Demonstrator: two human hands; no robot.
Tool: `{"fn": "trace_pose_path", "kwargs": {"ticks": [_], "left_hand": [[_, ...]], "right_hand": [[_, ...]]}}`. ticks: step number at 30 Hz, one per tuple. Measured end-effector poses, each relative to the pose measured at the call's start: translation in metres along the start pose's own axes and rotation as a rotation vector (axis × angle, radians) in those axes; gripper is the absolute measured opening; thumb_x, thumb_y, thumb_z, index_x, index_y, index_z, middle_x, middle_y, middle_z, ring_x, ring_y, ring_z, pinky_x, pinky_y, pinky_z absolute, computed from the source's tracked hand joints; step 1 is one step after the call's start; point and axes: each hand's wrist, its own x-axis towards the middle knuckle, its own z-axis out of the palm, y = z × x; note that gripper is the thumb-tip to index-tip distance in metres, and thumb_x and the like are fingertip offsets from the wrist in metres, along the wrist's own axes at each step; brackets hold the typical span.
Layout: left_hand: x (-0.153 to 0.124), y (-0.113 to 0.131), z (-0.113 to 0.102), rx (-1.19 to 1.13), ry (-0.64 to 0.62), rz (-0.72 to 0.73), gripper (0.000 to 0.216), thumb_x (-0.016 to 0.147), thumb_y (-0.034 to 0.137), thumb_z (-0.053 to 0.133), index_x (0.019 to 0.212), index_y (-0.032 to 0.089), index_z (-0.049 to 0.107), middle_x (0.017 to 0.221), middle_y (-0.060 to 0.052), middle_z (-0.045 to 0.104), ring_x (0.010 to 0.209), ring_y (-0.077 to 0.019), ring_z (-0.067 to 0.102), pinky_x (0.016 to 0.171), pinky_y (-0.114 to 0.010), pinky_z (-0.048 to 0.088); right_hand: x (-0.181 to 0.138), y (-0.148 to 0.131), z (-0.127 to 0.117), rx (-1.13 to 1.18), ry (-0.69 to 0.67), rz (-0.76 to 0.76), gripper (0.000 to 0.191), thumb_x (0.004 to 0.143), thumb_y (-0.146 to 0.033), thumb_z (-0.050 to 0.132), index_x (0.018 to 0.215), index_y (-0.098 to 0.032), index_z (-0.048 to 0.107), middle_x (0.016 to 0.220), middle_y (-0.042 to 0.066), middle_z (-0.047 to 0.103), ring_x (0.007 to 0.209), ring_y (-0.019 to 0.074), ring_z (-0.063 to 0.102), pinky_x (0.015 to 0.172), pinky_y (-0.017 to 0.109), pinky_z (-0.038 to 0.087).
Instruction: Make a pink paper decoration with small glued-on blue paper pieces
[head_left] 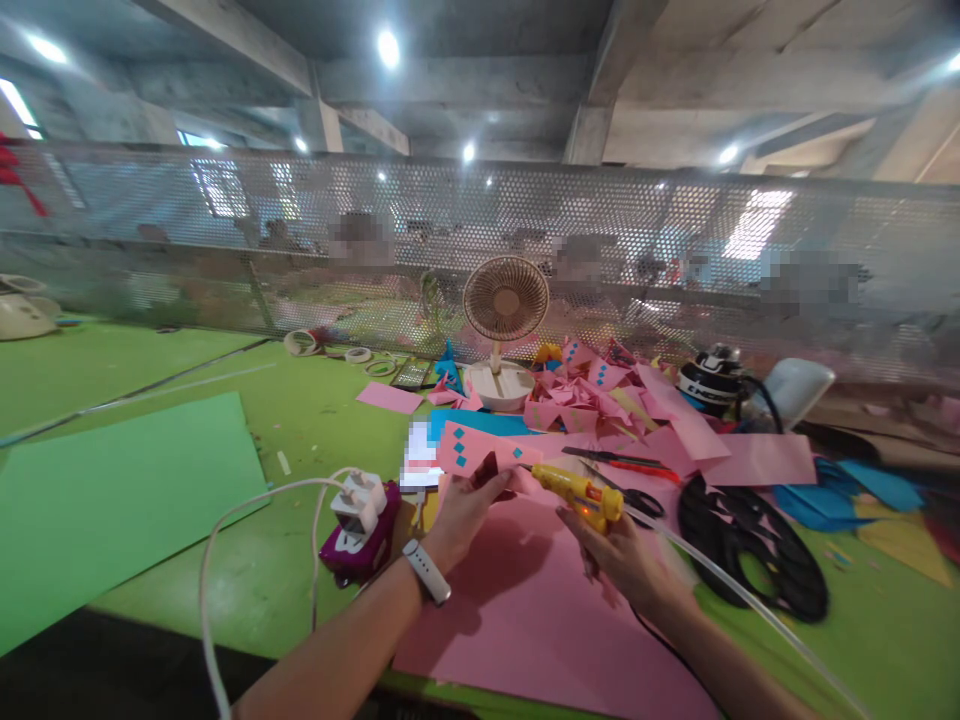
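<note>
My left hand [469,510] grips the lower edge of a pink paper strip [486,450] that bears several blue diamond shapes. In my right hand [619,555] is a yellow glue gun [577,490], its nozzle pointing left and close to the strip's right part. An orange light glows on the gun's body. Beneath both hands lies a large pink sheet [517,620]. Just behind the gun are a pair of scissors [641,500] and a tool with red handles [645,465]. The fingertips of my left hand are partly hidden by shadow.
A purple power strip [386,530] with white plugs and a looping cable [217,560] stands left. Behind are a small fan [506,300] and a heap of pink paper pieces [592,390]. Right sit a black holed disc [795,570] and a black bottle [709,380]. A green sheet [135,490] lies far left.
</note>
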Motion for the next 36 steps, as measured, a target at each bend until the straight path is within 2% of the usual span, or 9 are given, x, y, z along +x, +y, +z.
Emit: {"fn": "trace_pose_path", "kwargs": {"ticks": [15,19,24,27,29,31,32,34,36], "left_hand": [[0.000,-0.001,0.000,0.037,0.004,0.021,0.028,0.062,0.030,0.075,0.086,0.018,0.067,0.090,-0.005,0.066,0.089,-0.0211,0.062,0.077,-0.034,0.051],[0.000,-0.002,0.001,0.090,-0.037,0.123,0.033,0.063,0.030,0.074,0.094,0.020,0.064,0.095,-0.006,0.067,0.090,-0.0232,0.062,0.074,-0.035,0.051],[-0.005,0.005,0.004,0.308,-0.063,0.257,0.020,0.069,0.032,0.069,0.084,0.021,0.066,0.088,-0.008,0.068,0.080,-0.0214,0.063,0.072,-0.030,0.050],[-0.009,0.012,0.008,0.330,-0.031,0.245,0.020,0.068,0.031,0.070,0.083,0.019,0.065,0.086,-0.008,0.068,0.077,-0.0206,0.063,0.072,-0.029,0.050],[-0.009,0.015,0.009,0.253,0.026,0.225,0.026,0.065,0.030,0.072,0.086,0.017,0.064,0.089,-0.007,0.068,0.078,-0.0210,0.063,0.071,-0.031,0.052],[-0.007,0.016,0.009,0.175,0.061,0.218,0.034,0.061,0.028,0.074,0.090,0.017,0.062,0.091,-0.006,0.067,0.081,-0.0220,0.063,0.069,-0.032,0.053],[-0.005,0.017,0.008,0.154,0.066,0.216,0.036,0.059,0.027,0.075,0.091,0.016,0.062,0.091,-0.006,0.067,0.082,-0.0224,0.063,0.068,-0.033,0.053],[0.000,0.016,0.006,0.156,0.078,0.193,0.036,0.057,0.026,0.076,0.089,0.015,0.063,0.090,-0.006,0.068,0.082,-0.0225,0.063,0.069,-0.033,0.054],[0.004,0.015,0.004,0.160,0.089,0.170,0.031,0.057,0.025,0.076,0.083,0.014,0.064,0.088,-0.006,0.068,0.082,-0.0222,0.063,0.071,-0.033,0.054]], "right_hand": [[-0.001,-0.001,0.000,-0.027,0.015,0.007,0.038,0.072,-0.052,0.060,0.087,-0.017,0.058,0.038,-0.009,0.044,0.030,0.0077,0.042,0.032,0.018,0.037],[-0.001,-0.005,-0.001,-0.043,-0.016,-0.012,0.034,0.074,-0.050,0.060,0.083,-0.017,0.059,0.037,-0.009,0.044,0.030,0.0081,0.042,0.032,0.019,0.037],[-0.004,-0.021,-0.010,-0.077,-0.057,0.032,0.033,0.072,-0.049,0.062,0.079,-0.017,0.059,0.035,-0.009,0.046,0.029,0.0076,0.042,0.031,0.018,0.037],[-0.006,-0.036,-0.021,0.031,-0.143,0.056,0.035,0.071,-0.050,0.063,0.071,-0.016,0.055,0.040,-0.007,0.050,0.029,0.0065,0.044,0.030,0.016,0.034],[-0.007,-0.049,-0.032,0.198,-0.181,0.036,0.038,0.073,-0.052,0.059,0.075,-0.015,0.055,0.049,-0.003,0.057,0.031,0.0073,0.047,0.029,0.016,0.034],[-0.006,-0.061,-0.045,0.380,-0.110,0.018,0.040,0.077,-0.053,0.055,0.084,-0.014,0.055,0.060,0.002,0.064,0.035,0.0087,0.051,0.029,0.017,0.036],[-0.005,-0.066,-0.053,0.449,-0.025,0.032,0.038,0.078,-0.051,0.055,0.085,-0.014,0.055,0.064,0.004,0.065,0.037,0.0091,0.053,0.032,0.018,0.040],[-0.004,-0.071,-0.072,0.526,0.162,0.127,0.029,0.079,-0.042,0.056,0.088,-0.015,0.056,0.069,0.005,0.068,0.047,0.0122,0.061,0.043,0.021,0.050],[-0.004,-0.068,-0.093,0.562,0.237,0.216,0.019,0.080,-0.031,0.055,0.090,-0.015,0.057,0.072,0.006,0.069,0.059,0.0162,0.067,0.054,0.026,0.056]]}}
